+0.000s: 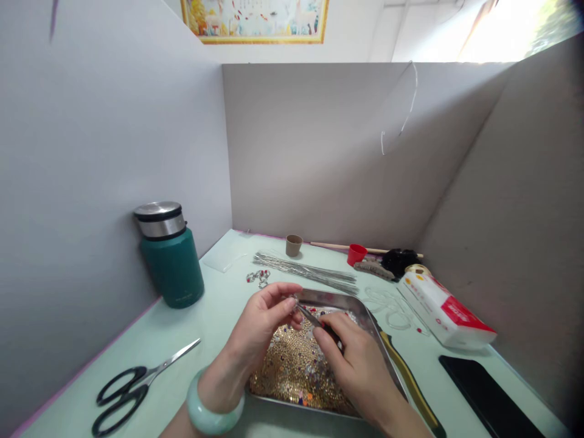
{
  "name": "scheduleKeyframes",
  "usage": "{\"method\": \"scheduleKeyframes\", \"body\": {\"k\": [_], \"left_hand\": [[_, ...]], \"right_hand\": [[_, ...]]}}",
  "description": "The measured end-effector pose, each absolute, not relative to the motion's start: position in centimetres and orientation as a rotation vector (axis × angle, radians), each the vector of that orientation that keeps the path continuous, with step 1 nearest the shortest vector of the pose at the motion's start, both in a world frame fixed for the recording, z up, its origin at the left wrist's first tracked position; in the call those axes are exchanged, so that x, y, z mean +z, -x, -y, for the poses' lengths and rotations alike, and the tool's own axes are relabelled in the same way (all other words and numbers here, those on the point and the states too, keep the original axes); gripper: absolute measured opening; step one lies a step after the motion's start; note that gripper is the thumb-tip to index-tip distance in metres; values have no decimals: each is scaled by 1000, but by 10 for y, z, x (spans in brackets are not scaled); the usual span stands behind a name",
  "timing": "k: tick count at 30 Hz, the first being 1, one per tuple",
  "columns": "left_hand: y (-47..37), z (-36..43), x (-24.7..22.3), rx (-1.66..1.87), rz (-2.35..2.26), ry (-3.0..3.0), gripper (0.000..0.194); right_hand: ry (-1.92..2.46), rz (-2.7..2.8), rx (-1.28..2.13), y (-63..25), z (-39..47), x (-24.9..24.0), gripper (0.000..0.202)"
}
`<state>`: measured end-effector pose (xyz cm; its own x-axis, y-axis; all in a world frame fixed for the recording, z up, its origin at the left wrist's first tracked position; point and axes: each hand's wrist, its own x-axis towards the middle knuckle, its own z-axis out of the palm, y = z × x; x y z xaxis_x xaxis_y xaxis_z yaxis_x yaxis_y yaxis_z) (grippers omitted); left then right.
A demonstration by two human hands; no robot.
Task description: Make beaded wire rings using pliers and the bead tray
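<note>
My left hand, with a pale green bangle at its wrist, has thumb and fingertips pinched together over the tray. What sits in that pinch is a tiny silvery piece, too small to name. My right hand is wrapped round slim pointed pliers, their dark handle partly hidden by the fingers. The pliers' tip meets the left fingertips. Below both hands lies a shallow metal tray spread with gold-coloured beads and a few coloured ones.
Scissors and a green bottle stand left. Behind the tray lie thin metal wires, small red-beaded wire pieces, a brown cup and a red cup. Right are a tissue pack, yellow-black handle and phone.
</note>
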<state>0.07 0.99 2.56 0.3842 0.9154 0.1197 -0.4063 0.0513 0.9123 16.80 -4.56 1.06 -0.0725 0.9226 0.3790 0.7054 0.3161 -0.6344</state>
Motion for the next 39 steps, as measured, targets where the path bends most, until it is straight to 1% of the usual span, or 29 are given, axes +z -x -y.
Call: {"method": "scheduleKeyframes", "body": {"k": [2,6,11,16,21,27,39], "left_hand": [[-3,-9,27,1151,-633,-1126,20],[-7,-7,30,1285,-805,-1217,8],[-8,-6,32,1298,-829,-1243,7],[-10,-3,34,1271,-846,-1299,7],[-11,-5,28,1380,-857,-1472,3],[-9,-7,19,1522,-925,-1733,6],[-8,-7,19,1515,-935,-1811,6]], "right_hand": [[1438,1802,405,-167,46,12,22],[1437,1717,532,-163,48,17,26],[1427,1650,806,-161,49,17,37],[1410,1626,952,-161,49,17,38],[1422,1601,986,-160,50,17,39],[1441,1597,995,-160,48,14,39],[1446,1585,935,-160,45,4,40]]}}
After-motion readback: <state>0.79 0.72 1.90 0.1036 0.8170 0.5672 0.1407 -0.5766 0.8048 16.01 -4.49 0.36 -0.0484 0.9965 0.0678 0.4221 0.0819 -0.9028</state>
